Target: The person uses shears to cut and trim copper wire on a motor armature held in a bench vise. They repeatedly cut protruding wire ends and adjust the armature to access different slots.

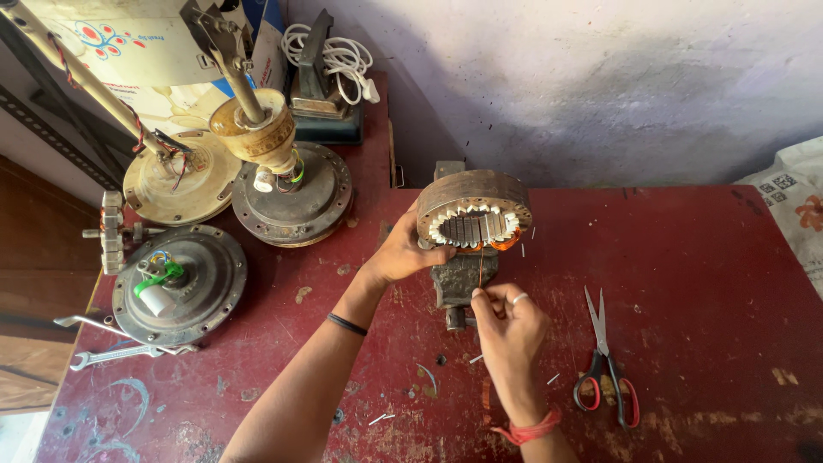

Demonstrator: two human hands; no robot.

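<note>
A round rusty motor stator (473, 208) with white slot liners and a little copper winding stands on edge over a small bench vise (457, 279) on the red table (686, 274). My left hand (403, 254) grips the stator's left rim. My right hand (506, 321), with a ring and a red wrist thread, pinches a thin copper wire (481, 261) that runs up into the stator's slots.
Red-handled scissors (605, 364) lie to the right of my right hand. Several fan motor housings (180, 283) (291, 193) sit at the left, with two spanners (111, 343) near the table's left edge. A coiled white cable (339, 56) lies at the back. Small wire scraps dot the table.
</note>
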